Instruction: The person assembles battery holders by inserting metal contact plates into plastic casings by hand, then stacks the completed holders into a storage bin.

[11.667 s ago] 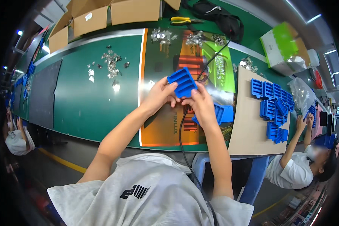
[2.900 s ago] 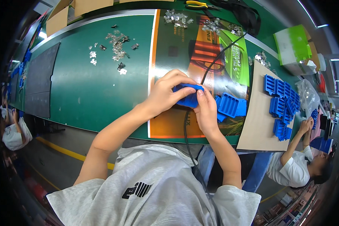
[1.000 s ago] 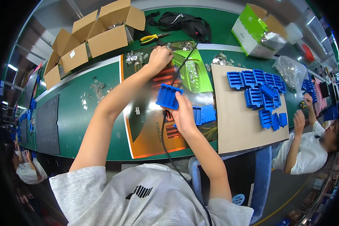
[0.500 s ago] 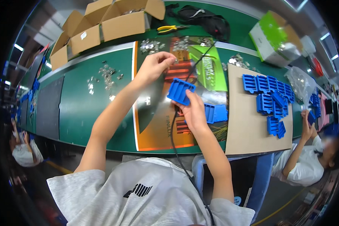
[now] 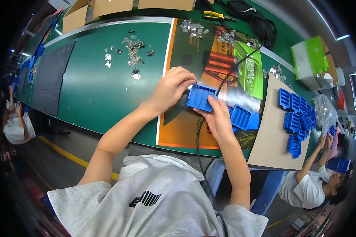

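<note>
Blue ribbed plastic part (image 5: 201, 97) is up off the green bench (image 5: 87, 91), held between both hands right over the orange printed mat (image 5: 186, 126), so that's the piece being worked on. Going left to right: far left on the bench there's a scatter of little metal clips (image 5: 131, 50), well apart from the hands, with cardboard boxes (image 5: 106, 8) behind them. Then the left hand (image 5: 171, 89), fingers curled over the near-left edge of the part, looks like it's pinching something small against it, though I honestly can't tell whether there's a clip under those fingertips. The right hand (image 5: 217, 118) cups the part from below, with the index finger laid along its right edge. Just right of that, another blue part (image 5: 243, 117) lies on the mat, and a black cable (image 5: 209, 91) runs past it. Further right a cardboard sheet (image 5: 273, 138) carries a pile of blue parts (image 5: 296, 118). My take on doing this bit well: keep the right hand as a steady cradle, line the small piece up square with a slot before pushing, and press with the fingertip pad rather than twisting, since those thin ribs look like they'd flex
</note>
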